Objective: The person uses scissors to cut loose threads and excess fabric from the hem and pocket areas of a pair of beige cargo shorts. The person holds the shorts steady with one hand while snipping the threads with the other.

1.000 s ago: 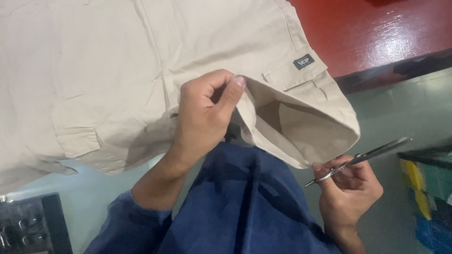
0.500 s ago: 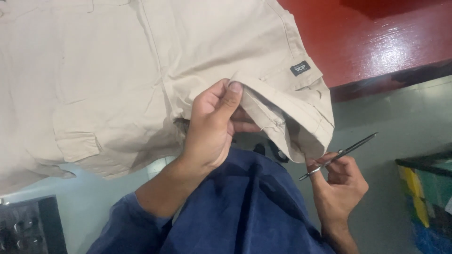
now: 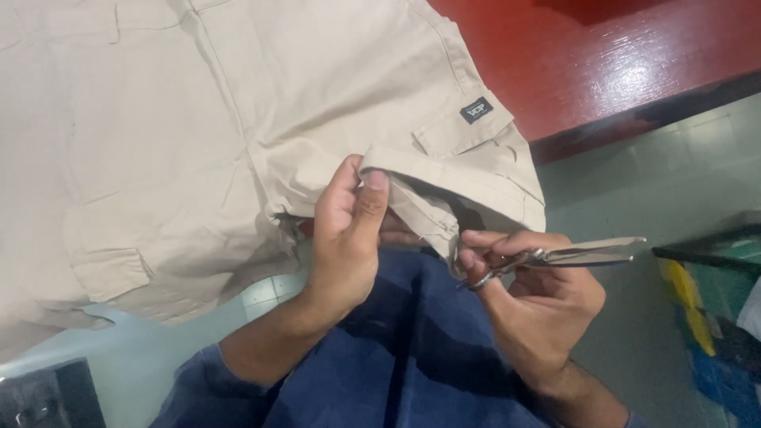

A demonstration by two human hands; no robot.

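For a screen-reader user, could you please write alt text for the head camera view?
The left hand pinches the hem of beige trousers lying over a red table, while the right hand holds small metal scissors beside it.

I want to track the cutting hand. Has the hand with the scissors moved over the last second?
Yes. The right hand with the scissors has risen toward the beige garment's hem, now touching it.

I see one label (image 3: 476,109): a small dark rectangle with pale lettering. It sits right of centre in the upper frame, sewn on beige fabric (image 3: 238,119).
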